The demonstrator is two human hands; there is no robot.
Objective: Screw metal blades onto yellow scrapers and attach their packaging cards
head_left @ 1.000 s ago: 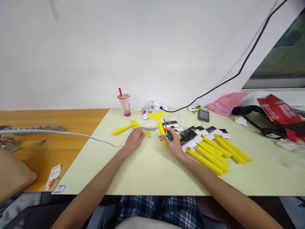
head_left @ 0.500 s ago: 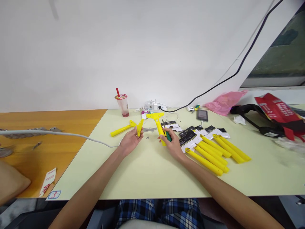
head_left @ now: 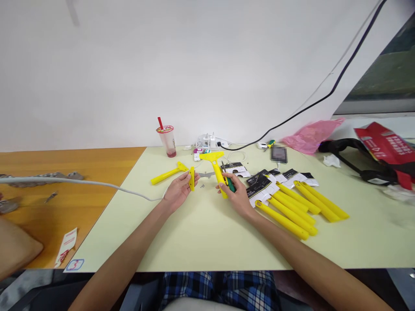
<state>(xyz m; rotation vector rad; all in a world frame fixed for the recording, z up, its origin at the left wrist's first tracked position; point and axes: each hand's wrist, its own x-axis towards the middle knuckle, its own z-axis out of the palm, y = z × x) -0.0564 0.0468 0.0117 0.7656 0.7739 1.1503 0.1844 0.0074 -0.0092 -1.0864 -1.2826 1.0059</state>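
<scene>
My left hand (head_left: 177, 193) pinches a small flat yellow scraper plate (head_left: 192, 180) between thumb and fingers, holding it on edge. In my right hand (head_left: 239, 199) are a yellow T-shaped scraper (head_left: 215, 166), head up, and a green-handled screwdriver (head_left: 231, 185) gripped beside its handle. A second yellow scraper (head_left: 166, 175) lies on the table behind my left hand. Between my hands, a thin grey blade (head_left: 206, 175) and several tiny screws (head_left: 202, 186) rest on the pale tabletop. My fingers partly cover the held scraper's lower handle.
Several yellow handles (head_left: 281, 218) and black-and-white packets (head_left: 263, 186) lie at right. A drink cup (head_left: 167, 142) and power strip (head_left: 207, 141) stand near the wall. A grey cable (head_left: 129, 191) reaches my left wrist. Another person's arm (head_left: 17, 242) is at far left.
My left hand has turned the yellow plate from slanted to nearly upright, and it sits slightly lower. The right hand keeps its grip on the scraper and screwdriver. The view has shifted slightly.
</scene>
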